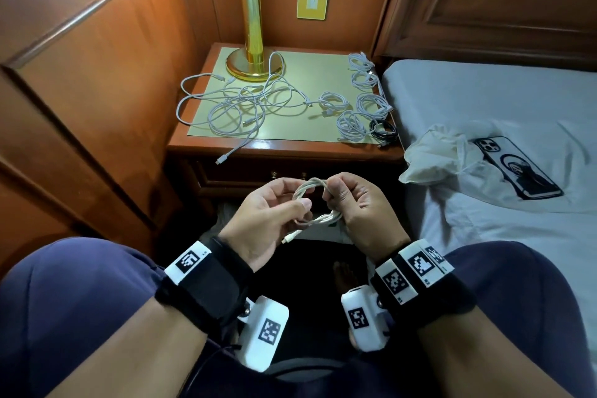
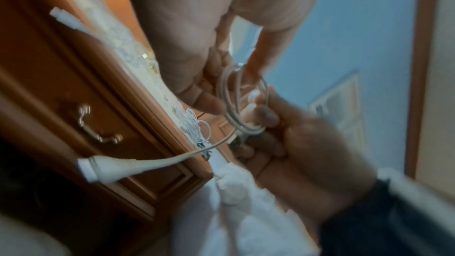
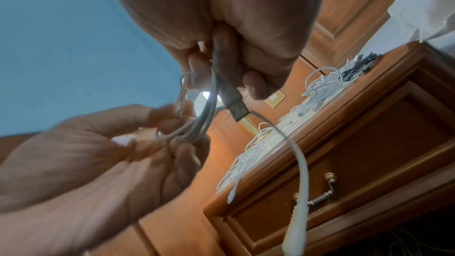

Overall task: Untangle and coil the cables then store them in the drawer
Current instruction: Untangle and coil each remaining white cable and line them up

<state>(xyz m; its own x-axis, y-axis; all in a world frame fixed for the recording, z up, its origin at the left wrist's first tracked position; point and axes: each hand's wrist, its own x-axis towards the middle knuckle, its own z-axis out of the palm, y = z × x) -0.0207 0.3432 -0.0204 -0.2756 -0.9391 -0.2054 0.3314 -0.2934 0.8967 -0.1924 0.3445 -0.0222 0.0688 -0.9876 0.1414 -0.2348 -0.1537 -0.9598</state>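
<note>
Wood-panelled bedroom, and we sit low facing a nightstand [image 1: 284, 147] with our knees in dark trousers at the bottom of the head view. Nearest us, our left hand [image 1: 268, 220] and right hand [image 1: 361, 213] hold a white cable [image 1: 310, 191] between them, above the lap and in front of the closed drawer [image 1: 255, 174]. Left hand's thumb and fingers pinch one side of the small coil; right hand's fingers are curled around the other side, with the USB plug [image 3: 236, 107] sticking out below the fingers in the right wrist view. One loose end with a white connector [image 1: 289, 238] hangs down from the coil. Both wrists carry black straps with white marker blocks.

Drawer front shows a brass handle [image 3: 322, 194], blurred in the left wrist view. On the nightstand top, a pale mat [image 1: 310, 74] carries a loose tangle of white cables [image 1: 245, 103] on the left, one end [image 1: 232, 152] dangling over the front edge. On the right sit several coiled white cables [image 1: 365, 100] and one coiled black cable [image 1: 384, 131] at the front right corner. At the back stands a brass lamp [image 1: 250, 26], its base touching the tangle.

To the right, a bed [image 1: 500, 100] with a pale sheet holds a crumpled white bag [image 1: 436, 158] and a phone [image 1: 517, 168] lying face down. Farthest, a yellow switch plate [image 1: 312, 1] sits on the wood wall.
</note>
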